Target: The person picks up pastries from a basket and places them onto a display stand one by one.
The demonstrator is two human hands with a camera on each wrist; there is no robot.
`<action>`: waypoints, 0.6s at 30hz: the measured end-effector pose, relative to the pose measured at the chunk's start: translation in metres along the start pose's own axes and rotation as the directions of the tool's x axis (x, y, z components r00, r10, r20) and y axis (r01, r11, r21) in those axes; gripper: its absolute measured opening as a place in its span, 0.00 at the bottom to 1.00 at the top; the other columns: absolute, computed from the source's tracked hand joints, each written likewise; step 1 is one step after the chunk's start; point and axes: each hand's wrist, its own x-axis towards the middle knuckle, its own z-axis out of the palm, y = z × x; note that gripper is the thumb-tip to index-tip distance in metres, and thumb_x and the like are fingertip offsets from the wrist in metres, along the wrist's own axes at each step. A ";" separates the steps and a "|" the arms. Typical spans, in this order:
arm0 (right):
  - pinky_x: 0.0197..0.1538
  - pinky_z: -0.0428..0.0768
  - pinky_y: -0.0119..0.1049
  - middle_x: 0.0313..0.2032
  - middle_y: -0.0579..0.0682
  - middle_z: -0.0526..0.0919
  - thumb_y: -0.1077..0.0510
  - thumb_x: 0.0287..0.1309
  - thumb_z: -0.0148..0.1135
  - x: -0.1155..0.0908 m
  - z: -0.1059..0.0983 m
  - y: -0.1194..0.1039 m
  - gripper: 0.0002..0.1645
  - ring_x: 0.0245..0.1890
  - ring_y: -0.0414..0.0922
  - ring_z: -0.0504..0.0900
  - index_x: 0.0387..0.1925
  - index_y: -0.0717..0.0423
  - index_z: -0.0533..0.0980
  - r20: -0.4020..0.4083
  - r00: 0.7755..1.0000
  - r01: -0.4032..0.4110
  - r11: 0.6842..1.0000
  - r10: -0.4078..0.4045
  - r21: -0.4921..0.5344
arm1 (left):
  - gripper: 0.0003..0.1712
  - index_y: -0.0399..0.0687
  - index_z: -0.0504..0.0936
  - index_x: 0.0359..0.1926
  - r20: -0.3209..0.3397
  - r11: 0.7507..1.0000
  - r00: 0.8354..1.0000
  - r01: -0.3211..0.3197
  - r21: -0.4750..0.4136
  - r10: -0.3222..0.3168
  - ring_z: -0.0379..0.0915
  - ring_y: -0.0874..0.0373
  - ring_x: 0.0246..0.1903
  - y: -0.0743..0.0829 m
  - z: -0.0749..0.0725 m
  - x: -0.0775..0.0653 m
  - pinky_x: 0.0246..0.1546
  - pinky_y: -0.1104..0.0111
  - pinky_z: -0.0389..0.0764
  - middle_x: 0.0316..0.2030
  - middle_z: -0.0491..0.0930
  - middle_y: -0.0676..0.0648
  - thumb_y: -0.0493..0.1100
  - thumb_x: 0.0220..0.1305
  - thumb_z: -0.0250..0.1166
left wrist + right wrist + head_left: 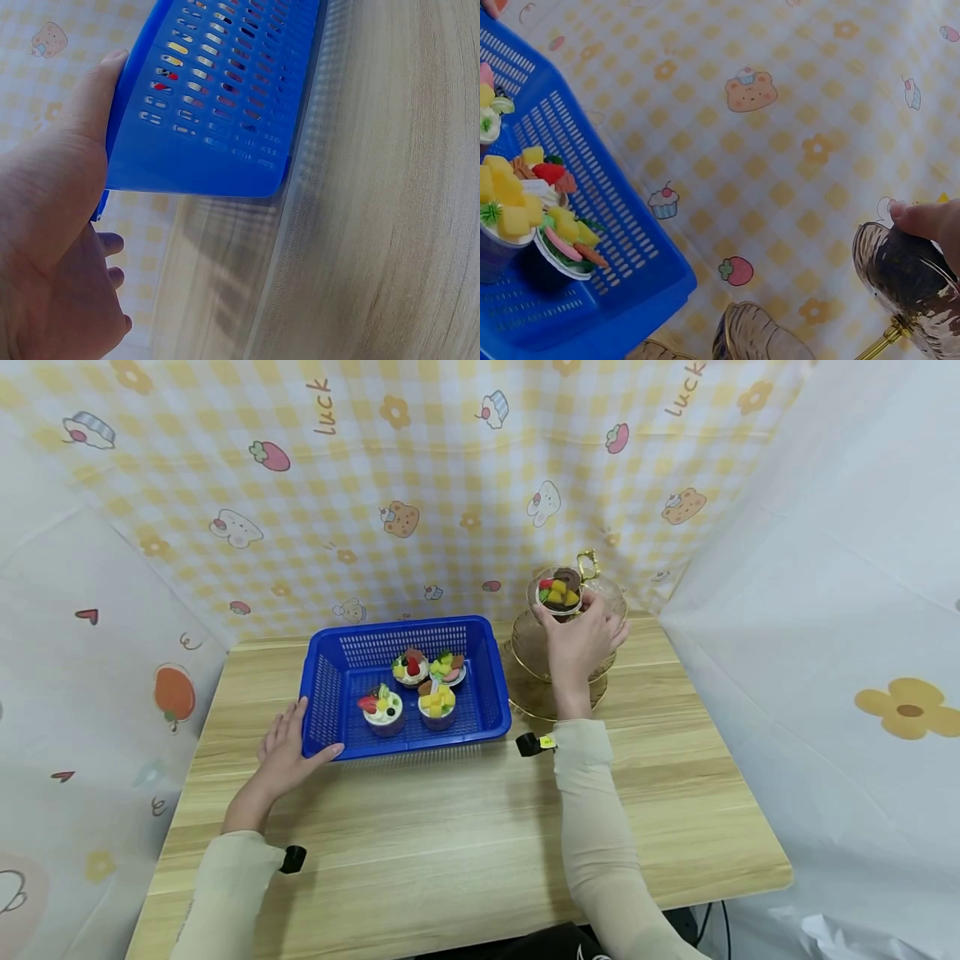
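Note:
In the head view my right hand [581, 643] pinches a dessert cup [560, 597] between thumb and fingers. Red and yellow fruit pieces and a brown round piece top the cup. It is at the top tier of a clear, gold-rimmed tiered stand [531, 647]; whether its base touches the tier is hidden. My left hand [283, 752] rests at the near left corner of a blue plastic basket [420, 747], thumb along the front rim, fingers against the left side. Inside the basket stand several fruit-topped dessert cups [437, 703], seen also in the right wrist view.
The basket and stand sit side by side at the back of a wooden table [450, 843]. Behind them hangs a yellow checked cloth [450, 468]. White printed sheets [825, 635] flank the table. Gold handle [588, 564] rises from the stand's top.

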 end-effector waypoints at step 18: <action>0.55 0.66 0.49 0.47 0.55 0.84 0.43 0.40 0.81 -0.053 -0.043 0.029 0.39 0.47 0.55 0.70 0.50 0.61 0.79 0.039 0.976 0.207 0.968 -0.215 0.141 | 0.65 0.53 0.25 0.78 -0.008 1.000 1.000 -0.005 -0.008 0.005 0.22 0.25 0.74 0.002 0.002 -0.001 0.64 0.26 0.29 0.78 0.25 0.33 0.67 0.62 0.62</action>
